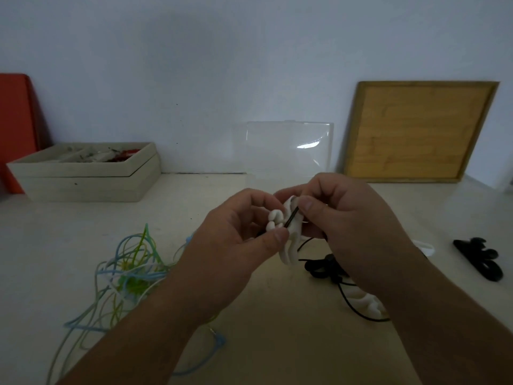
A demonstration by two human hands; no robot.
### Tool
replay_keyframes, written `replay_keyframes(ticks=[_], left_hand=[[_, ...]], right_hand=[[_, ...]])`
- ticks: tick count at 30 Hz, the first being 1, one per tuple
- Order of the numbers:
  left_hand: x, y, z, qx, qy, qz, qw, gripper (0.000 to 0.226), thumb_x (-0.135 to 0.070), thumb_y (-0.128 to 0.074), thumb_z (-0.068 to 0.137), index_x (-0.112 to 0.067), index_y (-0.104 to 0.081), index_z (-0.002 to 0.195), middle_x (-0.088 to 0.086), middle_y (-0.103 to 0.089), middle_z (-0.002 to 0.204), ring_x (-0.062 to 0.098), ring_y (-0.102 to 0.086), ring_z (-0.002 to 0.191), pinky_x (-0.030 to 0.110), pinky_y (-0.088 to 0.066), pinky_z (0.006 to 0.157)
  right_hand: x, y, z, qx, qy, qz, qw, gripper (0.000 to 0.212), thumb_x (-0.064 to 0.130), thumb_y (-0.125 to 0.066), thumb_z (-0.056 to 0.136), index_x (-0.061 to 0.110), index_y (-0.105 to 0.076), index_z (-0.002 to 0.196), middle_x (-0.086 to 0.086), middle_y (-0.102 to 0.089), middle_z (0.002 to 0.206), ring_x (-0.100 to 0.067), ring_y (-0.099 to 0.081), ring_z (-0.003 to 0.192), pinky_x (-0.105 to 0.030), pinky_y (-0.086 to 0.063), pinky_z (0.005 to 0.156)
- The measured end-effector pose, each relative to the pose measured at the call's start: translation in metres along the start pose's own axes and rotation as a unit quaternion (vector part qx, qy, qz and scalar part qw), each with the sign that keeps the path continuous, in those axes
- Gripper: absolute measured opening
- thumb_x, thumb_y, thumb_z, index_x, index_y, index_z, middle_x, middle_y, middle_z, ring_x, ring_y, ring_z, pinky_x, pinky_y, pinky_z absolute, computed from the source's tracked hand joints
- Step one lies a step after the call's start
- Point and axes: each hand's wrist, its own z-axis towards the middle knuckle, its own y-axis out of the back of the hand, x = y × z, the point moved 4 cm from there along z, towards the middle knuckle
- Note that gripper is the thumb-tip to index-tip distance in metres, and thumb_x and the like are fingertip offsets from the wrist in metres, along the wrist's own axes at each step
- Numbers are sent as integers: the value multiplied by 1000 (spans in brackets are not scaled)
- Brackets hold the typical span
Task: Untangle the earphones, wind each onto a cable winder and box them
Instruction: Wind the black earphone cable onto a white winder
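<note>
On the pale counter (249,315), your left hand (236,240) and right hand (347,218) together pinch a white cable winder (290,245), black earphone cable (291,218) lying across it.

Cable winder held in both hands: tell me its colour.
White; the cable winder shows best in the head view, with a black cable laid across it.

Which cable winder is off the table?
The white wavy plastic cable winder, pinched by the left hand while the right hand pinches a black earphone cable against it. The black plastic winder and second white winder lie on the table.
</note>
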Motion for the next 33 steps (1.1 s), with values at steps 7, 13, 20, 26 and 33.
replay_keyframes(ticks=[7,13,20,26,33], left_hand=[[-2,13,2,4,4,-11,1000,19,3,-65,86,-12,-67,97,0,-68,73,13,-61,66,19,-52,63],[-1,1,-2,103,24,-39,994,21,-8,-67,80,-20,-71,98,-3,-65,80,8,-60,73,19,-50,66],[2,6,1,63,13,-77,995,21,-8,-68,79,-12,-70,99,5,-69,82,12,-60,70,19,-50,63],[5,6,1,59,20,-65,996,21,-6,-68,80,-11,-70,100,0,-68,78,11,-60,70,20,-50,65],[5,4,1,94,23,-91,991,20,-6,-67,79,-14,-71,97,4,-66,82,14,-59,73,21,-50,65]], right_hand=[[2,23,3,-21,9,-69,997,19,28,-64,90,14,-68,77,3,-71,68,-7,-68,60,-17,-55,61],[-3,28,6,-34,37,-87,995,25,36,-64,88,20,-65,69,9,-44,47,-5,-36,43,-20,-34,48],[-17,19,10,-35,4,-27,999,32,33,-58,96,26,-64,66,8,-43,48,-12,-38,47,-33,-36,54],[-13,20,9,-72,28,-7,997,30,33,-57,95,24,-64,67,7,-42,48,-11,-37,46,-30,-34,50],[-14,16,8,-59,1,-7,998,32,31,-58,95,22,-62,64,4,-41,48,-14,-36,46,-32,-36,50]])
